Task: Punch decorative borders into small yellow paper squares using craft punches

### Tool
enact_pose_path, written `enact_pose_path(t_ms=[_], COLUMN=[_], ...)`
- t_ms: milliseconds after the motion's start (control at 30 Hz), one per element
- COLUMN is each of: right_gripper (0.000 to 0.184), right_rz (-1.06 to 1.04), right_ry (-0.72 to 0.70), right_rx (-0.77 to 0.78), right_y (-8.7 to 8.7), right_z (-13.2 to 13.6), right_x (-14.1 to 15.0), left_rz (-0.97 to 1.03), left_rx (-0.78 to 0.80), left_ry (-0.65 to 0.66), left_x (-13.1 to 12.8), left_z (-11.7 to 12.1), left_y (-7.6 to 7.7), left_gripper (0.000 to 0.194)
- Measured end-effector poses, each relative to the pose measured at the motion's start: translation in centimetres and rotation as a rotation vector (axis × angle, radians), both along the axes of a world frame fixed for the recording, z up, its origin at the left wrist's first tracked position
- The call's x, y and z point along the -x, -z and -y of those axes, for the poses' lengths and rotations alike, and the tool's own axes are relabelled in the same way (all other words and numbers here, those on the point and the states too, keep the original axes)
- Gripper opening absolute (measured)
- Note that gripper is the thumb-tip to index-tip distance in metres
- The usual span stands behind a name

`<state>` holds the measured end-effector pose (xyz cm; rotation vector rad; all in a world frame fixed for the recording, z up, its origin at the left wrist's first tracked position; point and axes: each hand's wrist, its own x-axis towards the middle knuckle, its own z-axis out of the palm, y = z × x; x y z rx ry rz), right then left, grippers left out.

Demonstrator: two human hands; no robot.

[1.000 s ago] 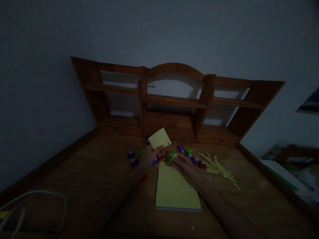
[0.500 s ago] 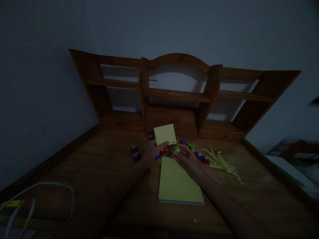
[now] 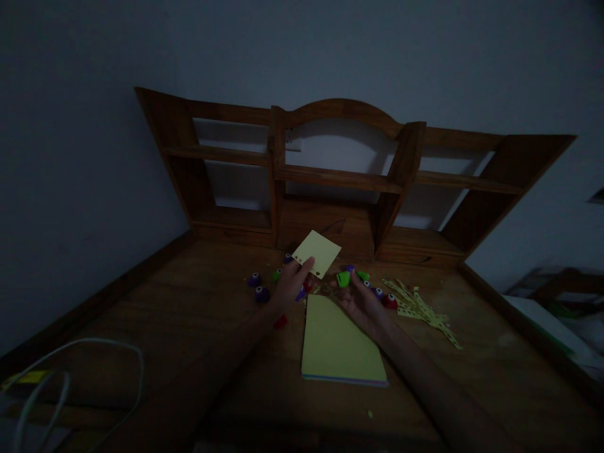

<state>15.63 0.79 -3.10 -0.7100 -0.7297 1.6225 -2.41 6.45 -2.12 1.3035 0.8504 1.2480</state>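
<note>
Paper is hanging pinched between thumb and fingers of the left hand, while the right hand is clamping a green gadget at its fingertips. From afar, I am worrying that the sheet, with only one pinch supporting it, could be bending near its marked edge, and that a red gadget right of the right hand could be getting knocked

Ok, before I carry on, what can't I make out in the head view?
All in the head view:
1. Small green plastic gadget: its far side faces away from the camera, in the right hand.
2. Square yellow paper: the left hand covers part of it; most holes are too small to tell their shape.
3. White looped cable: runs off the picture's edge.
</note>
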Motion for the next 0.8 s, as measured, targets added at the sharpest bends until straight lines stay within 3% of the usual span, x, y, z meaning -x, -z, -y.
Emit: enact_pose_path(t_ms=[200, 333, 500, 800], right_gripper=[0.015, 0.024, 0.024, 0.022], right_rz=[0.037, 0.049, 0.077, 0.045], right_ry=[0.005, 0.085, 0.173, 0.179], right_rx=[-0.059, -0.02, -0.012, -0.018], right_y=[0.45, 0.79, 0.33, 0.43], right_z=[0.13, 0.05, 0.24, 0.05], right_x=[-0.05, -0.24, -0.26, -0.03], left_rz=[-0.013, -0.034, -0.161, -0.377], left_rx=[-0.022, -0.096, -0.114, -0.189], left_ry=[0.032, 0.056, 0.042, 0.024], left_x=[-0.18, -0.15, -0.03, 0.3], left_z=[0.0, -0.27, 0.41, 0.6], left_y=[-0.18, -0.02, -0.41, -0.95], left_gripper=[0.037, 0.029, 0.029, 0.03])
